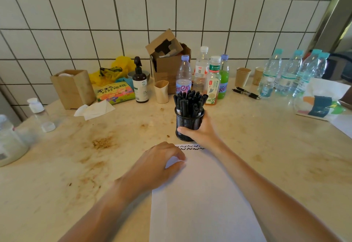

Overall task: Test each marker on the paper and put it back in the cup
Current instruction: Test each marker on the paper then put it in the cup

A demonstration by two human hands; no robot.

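Right hand (200,132) grips the round black mesh cup (188,123) – left hand (158,165), fingers curled, rests on smooth white paper (200,194).

Bottles (213,78), cardboard box (167,64), paper cups (242,76) along wall.

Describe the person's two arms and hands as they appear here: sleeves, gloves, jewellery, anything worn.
Both forearms are bare right down to the bottom edge of the picture; no sleeve shows on either one. The left hand and the right hand wear no gloves. No ring, watch or bracelet can be seen on the fingers or wrists that show. No markings, tape or bandage are visible on either arm.
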